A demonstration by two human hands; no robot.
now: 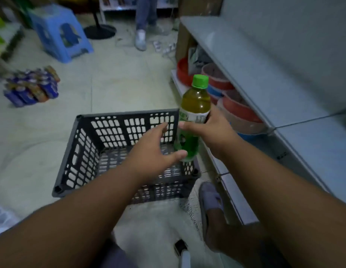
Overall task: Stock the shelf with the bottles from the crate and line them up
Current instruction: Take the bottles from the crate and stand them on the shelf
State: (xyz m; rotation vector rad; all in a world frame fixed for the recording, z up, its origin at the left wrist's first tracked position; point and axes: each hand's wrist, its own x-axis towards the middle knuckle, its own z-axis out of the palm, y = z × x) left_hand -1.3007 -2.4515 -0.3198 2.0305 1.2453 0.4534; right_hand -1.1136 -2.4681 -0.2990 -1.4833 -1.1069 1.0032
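**One bottle up beside the crate**

We face the grey shelf (264, 78) on our right, its board bare. The black slatted crate (87, 151) sits on the floor just left of it. Our right hand (212, 130) grasps the green-capped bottle (195, 105) upright around its label, above the crate's right wall. Our left hand (152, 149) spreads loose, thumb touching the bottle's base.
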